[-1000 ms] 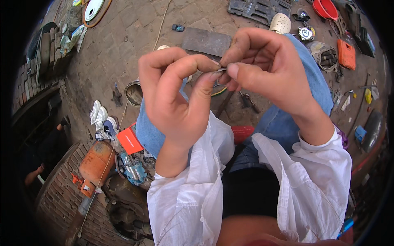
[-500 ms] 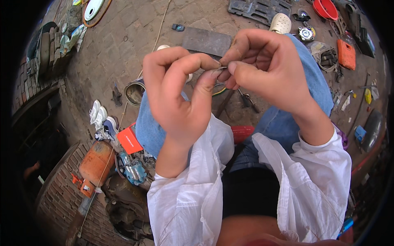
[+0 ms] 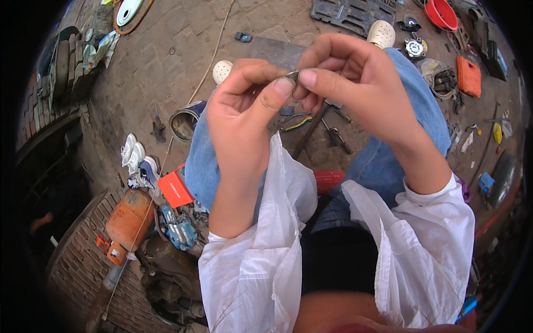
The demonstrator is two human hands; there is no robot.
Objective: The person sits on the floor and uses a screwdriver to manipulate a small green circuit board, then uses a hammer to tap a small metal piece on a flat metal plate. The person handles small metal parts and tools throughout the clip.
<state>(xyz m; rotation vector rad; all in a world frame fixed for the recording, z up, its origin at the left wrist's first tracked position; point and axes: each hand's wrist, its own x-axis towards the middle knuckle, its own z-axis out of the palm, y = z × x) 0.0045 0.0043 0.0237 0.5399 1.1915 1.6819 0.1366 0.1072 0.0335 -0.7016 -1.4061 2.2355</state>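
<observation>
The left hand (image 3: 244, 114) and right hand (image 3: 358, 91) meet at the fingertips, each with thumb and finger pinched on a thin metal piece (image 3: 292, 73) between them. Below, blue jeans (image 3: 202, 172) flank a dark-handled tool (image 3: 335, 135) on the ground (image 3: 161, 72); farther out are an open can (image 3: 194, 109) to the left, an orange case (image 3: 469, 77) and red basin (image 3: 442, 15) to the right

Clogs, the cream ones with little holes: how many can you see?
2: the right clog beyond the right hand, and the left clog beside the left hand, partly hidden. More could be hidden.
</observation>
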